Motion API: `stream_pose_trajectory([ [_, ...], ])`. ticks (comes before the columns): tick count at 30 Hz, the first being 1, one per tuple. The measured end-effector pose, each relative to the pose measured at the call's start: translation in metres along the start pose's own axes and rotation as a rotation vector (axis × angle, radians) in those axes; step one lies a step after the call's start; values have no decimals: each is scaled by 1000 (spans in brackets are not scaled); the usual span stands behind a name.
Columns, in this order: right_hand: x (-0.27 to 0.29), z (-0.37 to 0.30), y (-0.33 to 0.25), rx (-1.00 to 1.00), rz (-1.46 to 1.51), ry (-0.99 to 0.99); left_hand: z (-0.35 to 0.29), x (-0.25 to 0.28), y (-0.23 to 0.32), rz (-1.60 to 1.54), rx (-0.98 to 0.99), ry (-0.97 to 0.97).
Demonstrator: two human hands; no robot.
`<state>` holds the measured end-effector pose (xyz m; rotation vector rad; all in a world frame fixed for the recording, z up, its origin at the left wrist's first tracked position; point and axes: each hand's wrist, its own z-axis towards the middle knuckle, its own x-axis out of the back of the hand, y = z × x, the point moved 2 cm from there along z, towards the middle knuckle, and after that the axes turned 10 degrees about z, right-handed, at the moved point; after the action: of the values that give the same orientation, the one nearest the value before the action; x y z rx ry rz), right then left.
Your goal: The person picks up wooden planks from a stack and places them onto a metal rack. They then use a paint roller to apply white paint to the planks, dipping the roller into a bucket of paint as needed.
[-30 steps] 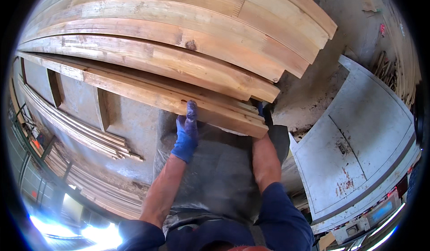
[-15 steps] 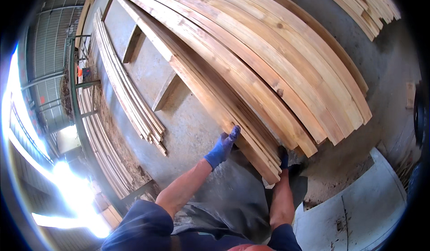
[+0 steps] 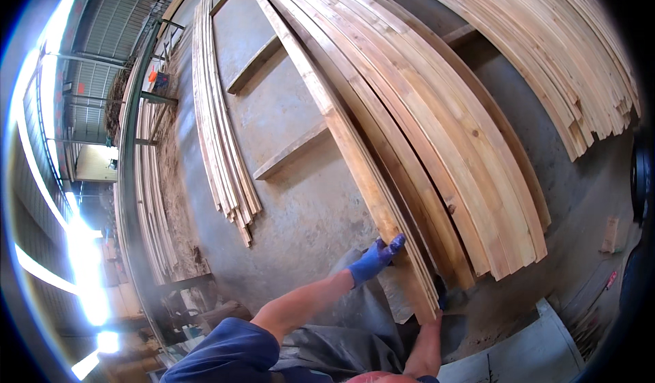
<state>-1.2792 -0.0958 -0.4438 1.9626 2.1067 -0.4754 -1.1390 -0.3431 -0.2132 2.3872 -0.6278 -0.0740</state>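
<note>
A narrow bundle of long wooden boards [image 3: 372, 192], set on edge, runs from my body toward the far left. My left hand [image 3: 375, 260], in a blue glove, is closed over the left edge of these boards near their close end, thumb on top and most fingers hidden. On the opposite side of the same end is my right hand [image 3: 441, 298], in a dark-looking glove. It presses against the boards, its fingers largely hidden behind them. Just right of the bundle lies a wide row of long planks [image 3: 464, 164], side by side.
Wooden crosspieces [image 3: 293, 152] lie on the concrete floor to the left. Beyond them is a pile of thin strips [image 3: 220, 137], then a green metal rail [image 3: 127, 178]. Another plank stack [image 3: 546, 62] stands at far right. A pale sheet panel [image 3: 512, 362] is near my right arm.
My view has turned, so the surroundings have shifted. The near end of the boards and both hands now appear lower in the picture. Both hands stay at the boards.
</note>
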Motion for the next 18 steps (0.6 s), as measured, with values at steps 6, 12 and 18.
stream_pose_trajectory([
  [6,6,-7,-14,7,-17,-2,9,-10,-1,-52,-47,-23],
  [12,13,-3,-17,-8,-7,-13,0,6,-14,-79,64,-85],
  [18,8,7,-24,-22,6,-75,-2,-7,0,252,-74,145],
])
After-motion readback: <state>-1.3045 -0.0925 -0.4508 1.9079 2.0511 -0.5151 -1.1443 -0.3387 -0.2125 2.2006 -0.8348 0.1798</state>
